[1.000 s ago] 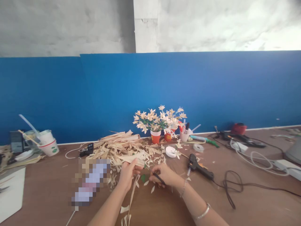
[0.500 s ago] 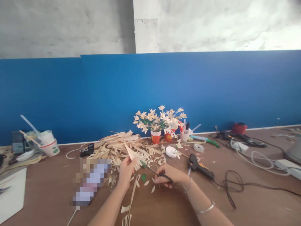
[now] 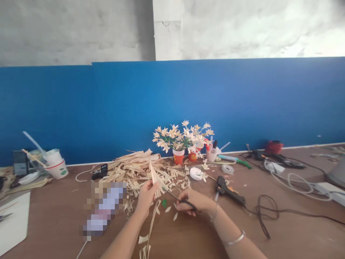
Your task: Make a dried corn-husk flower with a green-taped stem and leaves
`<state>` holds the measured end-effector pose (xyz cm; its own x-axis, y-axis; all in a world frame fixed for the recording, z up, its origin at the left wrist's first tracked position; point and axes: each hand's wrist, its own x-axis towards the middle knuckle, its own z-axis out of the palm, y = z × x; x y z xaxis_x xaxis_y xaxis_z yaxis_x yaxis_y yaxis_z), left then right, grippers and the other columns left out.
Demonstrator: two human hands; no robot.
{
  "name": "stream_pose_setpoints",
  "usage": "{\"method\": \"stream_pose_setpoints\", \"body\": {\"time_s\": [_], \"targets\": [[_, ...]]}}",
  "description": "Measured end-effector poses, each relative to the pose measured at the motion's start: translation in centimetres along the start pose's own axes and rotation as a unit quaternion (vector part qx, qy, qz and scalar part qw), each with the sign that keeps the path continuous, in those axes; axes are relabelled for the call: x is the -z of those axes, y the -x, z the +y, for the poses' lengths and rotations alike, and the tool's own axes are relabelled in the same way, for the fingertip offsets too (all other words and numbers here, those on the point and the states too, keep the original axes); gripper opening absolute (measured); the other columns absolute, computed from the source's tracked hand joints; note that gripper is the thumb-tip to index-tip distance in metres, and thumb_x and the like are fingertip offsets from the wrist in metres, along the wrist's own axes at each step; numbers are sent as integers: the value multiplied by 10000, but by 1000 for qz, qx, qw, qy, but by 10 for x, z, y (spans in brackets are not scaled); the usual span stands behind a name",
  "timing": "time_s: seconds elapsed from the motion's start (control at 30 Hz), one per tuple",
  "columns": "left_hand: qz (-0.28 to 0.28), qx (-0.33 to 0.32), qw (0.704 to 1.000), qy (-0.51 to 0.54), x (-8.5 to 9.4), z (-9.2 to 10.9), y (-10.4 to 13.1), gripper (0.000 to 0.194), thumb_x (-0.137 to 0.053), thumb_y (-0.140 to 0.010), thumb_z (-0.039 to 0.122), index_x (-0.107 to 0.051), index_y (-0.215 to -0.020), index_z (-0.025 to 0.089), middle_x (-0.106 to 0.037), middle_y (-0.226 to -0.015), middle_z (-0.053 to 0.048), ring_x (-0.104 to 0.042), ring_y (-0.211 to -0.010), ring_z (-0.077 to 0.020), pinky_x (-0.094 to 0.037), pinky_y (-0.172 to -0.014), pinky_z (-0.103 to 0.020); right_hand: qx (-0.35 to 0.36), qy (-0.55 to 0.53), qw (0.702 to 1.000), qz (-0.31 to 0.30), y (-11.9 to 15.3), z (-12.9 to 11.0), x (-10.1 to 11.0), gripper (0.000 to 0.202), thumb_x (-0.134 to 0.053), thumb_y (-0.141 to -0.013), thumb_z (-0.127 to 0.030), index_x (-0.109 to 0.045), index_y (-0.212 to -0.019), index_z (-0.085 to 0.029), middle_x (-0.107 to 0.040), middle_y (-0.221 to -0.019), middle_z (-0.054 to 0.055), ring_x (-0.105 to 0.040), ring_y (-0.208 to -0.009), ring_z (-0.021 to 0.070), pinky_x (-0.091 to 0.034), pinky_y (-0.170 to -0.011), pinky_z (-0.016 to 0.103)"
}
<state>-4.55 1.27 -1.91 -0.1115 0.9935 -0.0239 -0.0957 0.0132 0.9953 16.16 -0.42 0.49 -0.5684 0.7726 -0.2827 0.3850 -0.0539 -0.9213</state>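
Between the thumb and fingers of my left hand (image 3: 147, 196) is a pale, dried corn-husk-like piece (image 3: 155, 177), its pointed end upward. My right hand (image 3: 189, 201) is closed around the dark handles of a pair of scissors (image 3: 172, 195). The scissors point up and left, their blades at the right edge of the husk piece; whether they are cutting cannot be made out. Small petal-shaped cuttings (image 3: 168, 209) and a green leaf-like piece (image 3: 164, 203) lie on the table just below the blades.
Behind my hands spreads a heap of husk strips (image 3: 121, 171). Handmade flowers stand in an orange-red cup (image 3: 178, 157). A glue gun (image 3: 229, 191) with a black cord lies right, near a tape roll (image 3: 228, 169). A white cup (image 3: 58, 169) stands left; a blue partition (image 3: 121, 108) runs behind.
My left hand has shifted slightly right and turned the husk piece more upright. The scissors in my right hand have moved a little, staying beside it.
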Motion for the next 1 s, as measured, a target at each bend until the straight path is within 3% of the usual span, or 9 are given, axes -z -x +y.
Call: {"method": "stream_pose_setpoints", "body": {"time_s": [1.0], "targets": [[-52,66,996,38,-2,2,5,357,-674,-614,466,-578,-731,142,-501,-476,59,-327,-333,-18,-138,-341,-130,-1,20,1000,-12,0,-2,0,229,-646,-652,-345,-627,-715,-126,-483,-420,-69,-401,-342,45,-285,-330,138]]}}
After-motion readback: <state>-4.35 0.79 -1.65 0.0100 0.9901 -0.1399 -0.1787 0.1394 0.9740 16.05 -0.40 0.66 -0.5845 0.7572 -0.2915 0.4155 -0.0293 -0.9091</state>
